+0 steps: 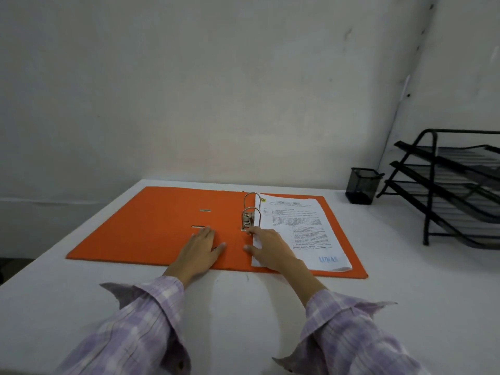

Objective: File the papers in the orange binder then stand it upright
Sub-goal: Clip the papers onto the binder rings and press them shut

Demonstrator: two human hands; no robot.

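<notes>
The orange binder (151,228) lies flat and wide open on the white table. A stack of printed papers (300,228) sits on its right half, threaded on the two metal rings (251,209), which look closed. My left hand (201,250) rests palm down, fingers spread, on the left inner cover near the spine. My right hand (270,247) lies on the papers' left edge, its index finger touching the metal lever at the ring mechanism's base. Neither hand grips anything.
A black mesh pen cup (361,189) stands at the back right of the table (243,307). A black tiered wire paper tray (454,185) stands at the far right. A white wall runs behind the table; the table's left edge drops off beside the binder.
</notes>
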